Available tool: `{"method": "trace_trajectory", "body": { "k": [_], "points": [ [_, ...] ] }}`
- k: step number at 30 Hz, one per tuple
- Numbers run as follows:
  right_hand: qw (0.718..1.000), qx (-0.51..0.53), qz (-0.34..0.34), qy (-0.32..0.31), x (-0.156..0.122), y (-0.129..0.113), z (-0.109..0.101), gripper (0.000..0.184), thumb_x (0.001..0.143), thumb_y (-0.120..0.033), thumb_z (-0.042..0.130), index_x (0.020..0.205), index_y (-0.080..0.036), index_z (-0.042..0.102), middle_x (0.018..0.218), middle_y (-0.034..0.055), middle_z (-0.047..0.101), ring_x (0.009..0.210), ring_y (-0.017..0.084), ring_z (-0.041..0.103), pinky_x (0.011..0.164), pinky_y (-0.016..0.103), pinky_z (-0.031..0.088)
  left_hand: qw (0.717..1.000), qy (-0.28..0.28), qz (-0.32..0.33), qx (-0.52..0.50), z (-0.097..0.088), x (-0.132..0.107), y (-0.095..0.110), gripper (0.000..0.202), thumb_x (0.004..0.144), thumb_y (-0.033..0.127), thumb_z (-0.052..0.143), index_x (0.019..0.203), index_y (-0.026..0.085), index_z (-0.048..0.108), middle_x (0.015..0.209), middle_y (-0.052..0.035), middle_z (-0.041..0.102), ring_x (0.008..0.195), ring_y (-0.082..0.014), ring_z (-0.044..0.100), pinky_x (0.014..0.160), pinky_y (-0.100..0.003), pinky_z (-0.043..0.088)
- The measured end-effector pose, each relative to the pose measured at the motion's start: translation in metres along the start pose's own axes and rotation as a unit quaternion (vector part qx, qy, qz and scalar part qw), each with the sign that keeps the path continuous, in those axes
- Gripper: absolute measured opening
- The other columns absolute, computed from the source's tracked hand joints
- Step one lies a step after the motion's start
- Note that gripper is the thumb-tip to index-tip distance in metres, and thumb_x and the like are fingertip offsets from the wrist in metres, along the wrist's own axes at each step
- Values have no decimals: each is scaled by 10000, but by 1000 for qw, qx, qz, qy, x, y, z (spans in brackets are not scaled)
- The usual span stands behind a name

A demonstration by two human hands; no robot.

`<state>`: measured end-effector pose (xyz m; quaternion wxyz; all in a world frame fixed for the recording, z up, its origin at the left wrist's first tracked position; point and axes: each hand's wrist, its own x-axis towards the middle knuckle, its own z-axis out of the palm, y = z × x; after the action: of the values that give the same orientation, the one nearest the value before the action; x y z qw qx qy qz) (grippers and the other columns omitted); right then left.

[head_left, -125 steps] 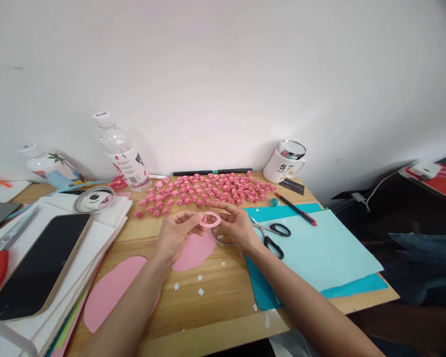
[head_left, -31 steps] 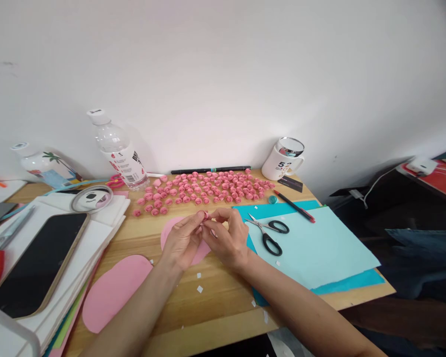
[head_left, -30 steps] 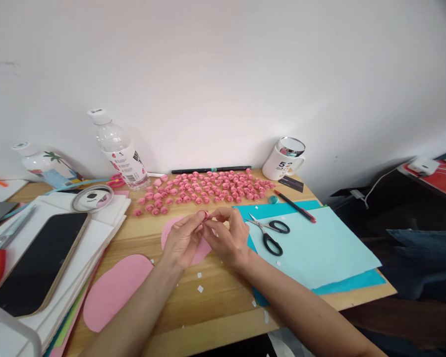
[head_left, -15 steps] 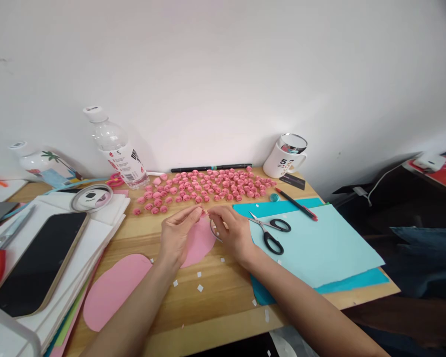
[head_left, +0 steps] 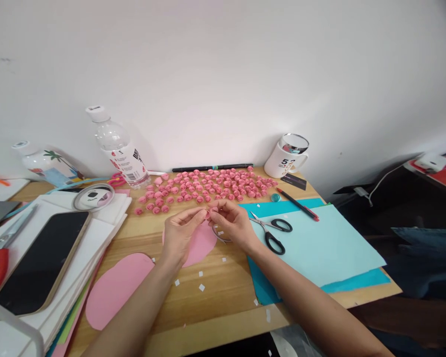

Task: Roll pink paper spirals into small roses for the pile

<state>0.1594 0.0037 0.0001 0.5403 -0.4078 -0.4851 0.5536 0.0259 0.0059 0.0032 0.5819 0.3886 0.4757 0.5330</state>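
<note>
Between my fingertips is a small pink paper rose (head_left: 208, 214), partly covered by the fingers. My left hand (head_left: 180, 230) pinches it from the left, and my right hand (head_left: 233, 222) pinches it from the right. Just below them lies a pink paper cutout (head_left: 200, 248) with rounded edges, partly under my left hand. A roll of tape (head_left: 220, 237) rests beside it, half hidden by my right hand. Beyond my fingers, many rolled pink paper roses (head_left: 211, 186) are spread across the wooden table (head_left: 174, 315).
Black-handled scissors (head_left: 273, 233) lie on light blue paper (head_left: 327, 248) at the right. A white mug (head_left: 282, 161) and a water bottle (head_left: 122, 153) stand by the wall. Another pink cutout (head_left: 119, 290), a phone (head_left: 44, 260) and stacked paper (head_left: 113, 210) are at the left.
My right hand has turned, and its fingers have closed in toward my left fingertips around the small pink rose. The things on the table stay in place; the view shifts slightly.
</note>
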Motion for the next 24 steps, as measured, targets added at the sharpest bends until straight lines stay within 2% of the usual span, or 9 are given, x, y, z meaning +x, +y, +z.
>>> {"method": "trace_trajectory", "body": {
  "k": [9,14,15,17,19,20,22,24],
  "points": [
    [997,57,49,12,1,2,-3,410,665,-352,711,1023,-212,569,768,0,642,625,108,603,652,276,498,999,-2,11,47,1,-1,2,230,627,295,738,814,162,729,843,-63,727,792,-186,640,780,-303,490],
    [996,51,55,50,1,2,-3,475,609,-342,754,1001,-207,521,1064,81,620,637,124,641,627,294,526,999,19,17,48,1,-1,1,233,613,301,748,803,167,729,816,-54,723,772,-181,637,772,-304,492],
    [995,41,56,65,1,2,-3,472,596,-347,762,971,-209,510,1053,75,623,612,124,642,591,288,527,998,24,17,50,1,-1,1,233,609,305,750,798,168,730,804,-52,722,760,-179,636,766,-303,492],
    [995,21,57,83,0,2,-3,400,602,-363,757,861,-202,498,850,24,658,527,114,617,510,257,505,998,34,15,54,1,-1,1,232,602,311,754,785,170,731,782,-48,719,742,-175,634,756,-300,491],
    [996,8,59,68,0,2,-2,314,650,-394,718,737,-191,495,610,-22,618,462,104,580,468,232,480,998,39,18,49,2,-1,1,223,600,310,755,776,175,731,771,-43,718,736,-168,632,754,-294,487],
    [997,6,60,53,-1,1,-2,296,676,-412,692,694,-186,503,553,-25,599,459,104,575,470,230,481,998,38,22,45,2,-1,1,216,602,307,754,774,177,732,769,-41,719,735,-166,633,754,-291,486],
    [997,9,69,30,-1,0,-1,288,695,-435,667,664,-177,542,556,-3,616,494,114,594,512,248,505,998,31,26,38,2,-1,1,202,606,298,752,770,182,732,767,-40,721,735,-166,634,748,-287,486],
    [996,14,76,33,-1,0,0,279,671,-435,685,684,-174,588,600,10,643,535,124,615,565,268,524,999,25,27,34,2,-1,0,190,604,289,752,762,184,733,769,-40,722,740,-172,638,735,-284,491]
  ]
}}
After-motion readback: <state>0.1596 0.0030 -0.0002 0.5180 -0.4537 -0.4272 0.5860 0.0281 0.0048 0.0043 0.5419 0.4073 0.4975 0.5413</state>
